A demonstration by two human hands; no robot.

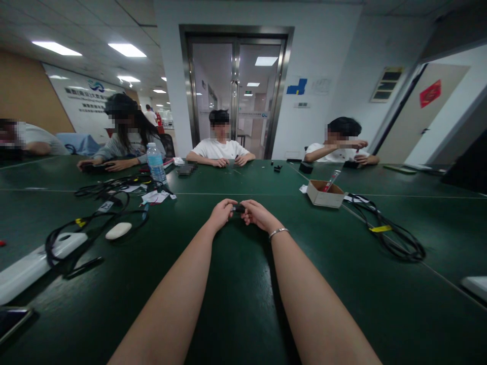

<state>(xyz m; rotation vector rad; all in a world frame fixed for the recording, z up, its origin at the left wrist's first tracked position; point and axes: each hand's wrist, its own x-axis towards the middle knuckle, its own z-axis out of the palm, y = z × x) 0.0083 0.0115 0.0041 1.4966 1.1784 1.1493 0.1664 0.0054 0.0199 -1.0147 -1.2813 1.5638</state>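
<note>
Fingers [233, 209] of both hands pinched shut on one small black part [239, 208], left hand [220, 214] on its left end, right hand [257, 214] on its right end, bracelet [278, 232] on the right wrist. Part sits between the fingertips, just above the green surface [243, 284], mostly hidden by them; too small to tell what it is or whether it is one piece or two. Both forearms rest on the surface.

Judgement: looks like a fit-or-separate step on the part. To do it well, keep both grips close to the middle, push or pull straight along the part's axis, no twist, wrists planted on the surface for steadiness.

Around the fingers: cardboard box [324, 194] ahead and to the right, near; black cable coil [391, 235] further right. Water bottle [156, 162] ahead-left, tangle of black cables [95, 203] and a white oval object [118, 230] left, white power strip [30, 266] far left. Three people sit across the surface, well apart from the fingers, hands busy with their own small things.
</note>
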